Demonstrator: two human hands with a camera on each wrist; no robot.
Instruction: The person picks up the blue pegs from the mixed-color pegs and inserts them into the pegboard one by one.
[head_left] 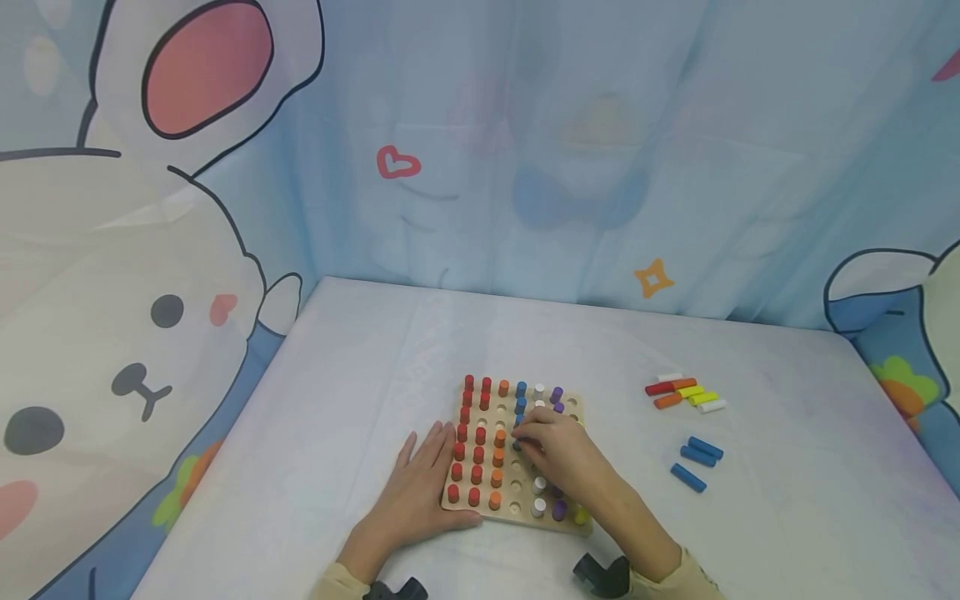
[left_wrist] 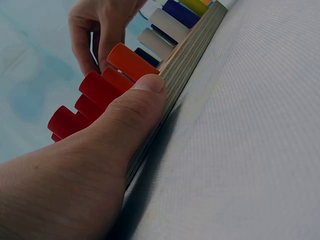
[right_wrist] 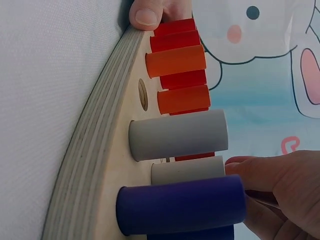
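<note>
A wooden pegboard (head_left: 528, 517) lies on the white table, holding columns of red, orange, blue, white, purple and yellow pegs. My left hand (head_left: 420, 492) rests along its left side with fingers extended; the thumb (left_wrist: 142, 95) presses the near edge beside an orange peg (left_wrist: 132, 59). Over the middle of the board, my right hand (head_left: 562, 450) has its fingers bent and pinches a blue peg (head_left: 517, 446) in the fourth column. The fingers cover most of that peg. Holes show nearer me in the same column, and the hand hides part of the white and purple columns.
Right of the board lie several loose blue pegs (head_left: 697, 456). Farther back is a loose group of red, orange, yellow and white pegs (head_left: 682, 392). A printed curtain (head_left: 487, 208) stands behind the table's far edge (head_left: 570, 303).
</note>
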